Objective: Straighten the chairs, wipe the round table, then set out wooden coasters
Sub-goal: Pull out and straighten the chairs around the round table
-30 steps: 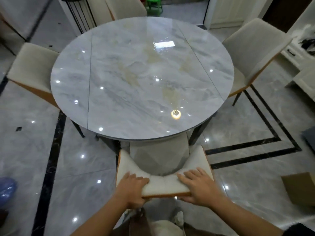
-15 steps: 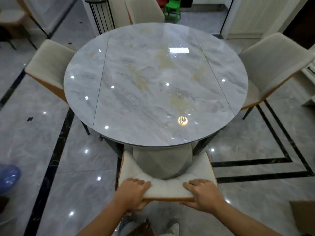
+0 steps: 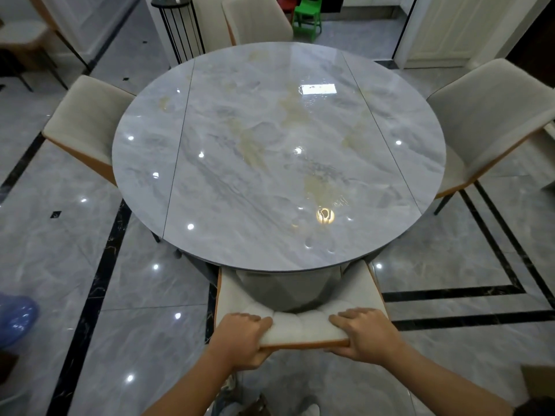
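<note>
A round grey marble table (image 3: 279, 157) fills the middle of the view, glossy and bare, with wet-looking smears near its front. A cream chair with an orange back (image 3: 300, 325) stands tucked under the table's near edge. My left hand (image 3: 240, 337) grips the left part of its backrest top, and my right hand (image 3: 365, 333) grips the right part. Three more cream chairs surround the table: the left chair (image 3: 87, 127), the right chair (image 3: 486, 121) and the far chair (image 3: 255, 19). No coasters or cloth show.
Shiny grey floor tiles with black inlay lines lie all around. A black wire stand (image 3: 177, 28) is at the back left, a green plastic stool (image 3: 307, 16) at the back, a blue object (image 3: 15, 319) at the left edge and a cardboard box (image 3: 537, 382) at the lower right.
The near chair has slid further in under the table with both hands on its backrest. My fingers have curled tighter over the top edge, and the view has shifted closer.
</note>
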